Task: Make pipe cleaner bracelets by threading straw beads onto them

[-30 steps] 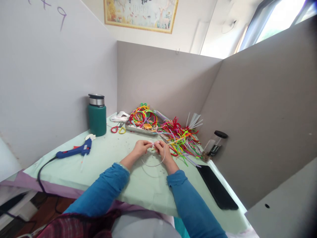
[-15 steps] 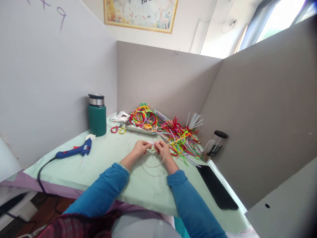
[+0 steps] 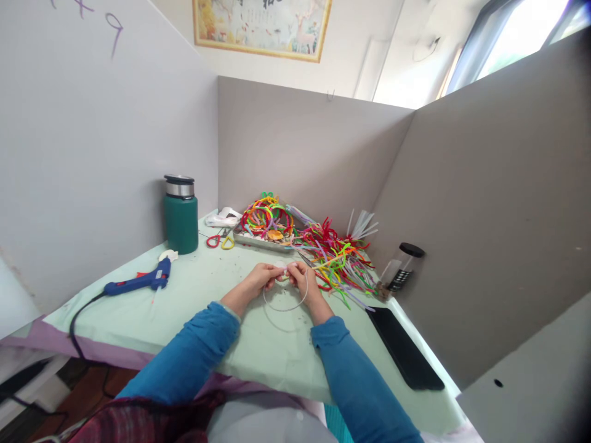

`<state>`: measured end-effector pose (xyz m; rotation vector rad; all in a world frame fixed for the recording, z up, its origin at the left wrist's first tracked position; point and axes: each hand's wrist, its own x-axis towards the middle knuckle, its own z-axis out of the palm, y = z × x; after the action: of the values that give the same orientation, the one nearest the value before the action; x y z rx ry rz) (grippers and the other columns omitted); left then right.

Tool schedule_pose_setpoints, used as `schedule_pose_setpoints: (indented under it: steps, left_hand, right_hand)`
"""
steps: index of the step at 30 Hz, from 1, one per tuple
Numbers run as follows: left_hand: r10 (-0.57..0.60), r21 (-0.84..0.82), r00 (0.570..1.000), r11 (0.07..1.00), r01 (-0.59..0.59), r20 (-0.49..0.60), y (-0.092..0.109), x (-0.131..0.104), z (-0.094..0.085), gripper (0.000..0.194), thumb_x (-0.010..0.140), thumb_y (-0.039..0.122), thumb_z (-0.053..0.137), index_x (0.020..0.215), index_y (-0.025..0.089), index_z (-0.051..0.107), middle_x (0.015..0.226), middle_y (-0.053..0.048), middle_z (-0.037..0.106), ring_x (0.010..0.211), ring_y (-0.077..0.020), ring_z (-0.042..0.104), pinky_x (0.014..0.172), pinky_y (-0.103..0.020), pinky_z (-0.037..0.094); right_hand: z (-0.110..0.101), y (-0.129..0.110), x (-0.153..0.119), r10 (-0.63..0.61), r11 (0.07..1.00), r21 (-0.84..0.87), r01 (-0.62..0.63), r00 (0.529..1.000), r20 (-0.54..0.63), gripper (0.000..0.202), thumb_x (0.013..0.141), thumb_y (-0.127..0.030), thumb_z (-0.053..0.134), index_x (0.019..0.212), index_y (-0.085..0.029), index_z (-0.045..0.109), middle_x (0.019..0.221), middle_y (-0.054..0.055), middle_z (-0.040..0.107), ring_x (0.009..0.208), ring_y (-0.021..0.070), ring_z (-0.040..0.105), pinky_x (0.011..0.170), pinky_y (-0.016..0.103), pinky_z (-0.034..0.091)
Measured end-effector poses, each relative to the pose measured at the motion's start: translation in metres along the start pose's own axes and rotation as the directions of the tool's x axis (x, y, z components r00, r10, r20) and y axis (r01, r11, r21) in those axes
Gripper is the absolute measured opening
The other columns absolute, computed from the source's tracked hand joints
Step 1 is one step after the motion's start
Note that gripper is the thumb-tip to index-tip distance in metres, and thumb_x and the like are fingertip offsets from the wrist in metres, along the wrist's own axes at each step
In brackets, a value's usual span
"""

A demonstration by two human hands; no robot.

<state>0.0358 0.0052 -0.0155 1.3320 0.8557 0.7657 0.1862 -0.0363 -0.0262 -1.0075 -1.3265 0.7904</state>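
Above the middle of the table, my left hand [image 3: 262, 277] and my right hand [image 3: 302, 280] meet fingertip to fingertip, both closed in a pinch. A thin white hoop [image 3: 285, 310], perhaps a headband, hangs down in a loop between them, its upper ends at my fingers. A small whitish piece shows at the fingertips, too small to name. Just beyond my right hand lies a heap of coloured pipe cleaners [image 3: 330, 249]. Fingers hide most of what is pinched.
A blue glue gun [image 3: 138, 283] with its cord lies left, near a green flask [image 3: 181, 218]. Scissors [image 3: 220, 241] and a metal tray [image 3: 263, 244] of craft bits sit at the back. A black phone-like slab [image 3: 406, 347] and a clear jar [image 3: 401, 271] stand right. Partitions enclose the table.
My hands stay almost in place, with slight finger movement at the pinch. The hoop's left side has shifted a little and hangs slightly rounder.
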Motion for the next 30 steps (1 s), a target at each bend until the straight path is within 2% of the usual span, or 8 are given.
schedule_pose_setpoints:
  steps: [6,19,26,30]
  left_hand:
    - [-0.030,-0.022,0.999,0.999,0.031,0.017,0.0035,-0.0034,0.0019,0.036,0.074,0.043,0.072,0.061,0.014,0.055,0.041,0.005,0.045,0.032,-0.0042,0.030,0.037,-0.023,0.018]
    - [-0.037,-0.110,0.998,0.993,0.043,0.054,0.0032,-0.0023,0.0008,0.032,0.074,0.042,0.072,0.073,0.012,0.059,0.051,0.004,0.053,0.030,-0.0033,0.032,0.034,-0.022,0.019]
    - [-0.059,-0.237,0.986,0.967,0.095,0.156,0.0045,-0.0017,-0.0026,0.019,0.077,0.029,0.067,0.072,0.012,0.059,0.051,0.005,0.049,0.033,-0.0022,0.030,0.034,-0.019,0.018]
    - [-0.031,-0.278,0.973,0.956,0.096,0.230,0.0052,-0.0017,-0.0034,0.017,0.078,0.027,0.064,0.071,0.012,0.059,0.050,0.005,0.045,0.034,-0.0019,0.028,0.035,-0.018,0.018]
  right_hand:
    - [0.0000,0.0018,0.0011,0.007,1.000,0.008,-0.007,1.000,0.010,0.027,0.082,-0.042,0.061,0.068,-0.020,0.055,0.051,-0.005,0.047,0.047,0.0111,0.038,0.049,0.026,0.028]
    - [-0.0002,0.0008,0.0004,-0.017,0.999,0.029,0.016,1.000,0.027,0.028,0.083,-0.044,0.061,0.070,-0.020,0.056,0.057,-0.004,0.051,0.050,0.0117,0.039,0.050,0.026,0.029]
    - [0.0004,-0.0016,-0.0006,-0.012,1.000,0.015,0.012,0.999,0.039,0.031,0.083,-0.048,0.059,0.070,-0.021,0.056,0.054,-0.005,0.047,0.049,0.0123,0.039,0.050,0.026,0.029]
    - [0.0011,-0.0028,-0.0006,-0.011,0.999,0.032,0.010,0.999,0.041,0.030,0.082,-0.048,0.060,0.070,-0.021,0.056,0.053,-0.005,0.047,0.049,0.0122,0.038,0.050,0.027,0.029]
